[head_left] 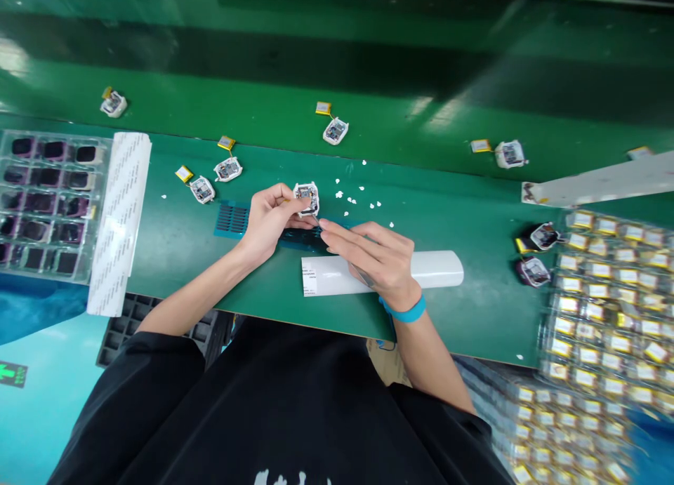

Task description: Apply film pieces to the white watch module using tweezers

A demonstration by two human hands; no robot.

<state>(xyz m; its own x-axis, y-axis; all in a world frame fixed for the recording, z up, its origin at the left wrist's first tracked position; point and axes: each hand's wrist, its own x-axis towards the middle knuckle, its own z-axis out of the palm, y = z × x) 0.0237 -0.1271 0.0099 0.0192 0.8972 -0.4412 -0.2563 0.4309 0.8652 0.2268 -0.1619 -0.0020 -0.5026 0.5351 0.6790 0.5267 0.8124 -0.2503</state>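
Between the thumb and fingers of my left hand is a white smartwatch case, its circuit board facing up. My right hand is closed around tweezers, whose tip meets the lower edge of the case. A blue wristband circles my right wrist. Beneath the hands lies a blue slotted sheet, partly covered by my left hand. A curled white adhesive sheet rests under my right hand. Small white bits are scattered just beyond the hands.
Several open watch cases with yellow batteries lie along the green bench. At left, a clear tray holds watches beside a printed strip. Trays of battery-fitted cases stand at right, near two dark cases.
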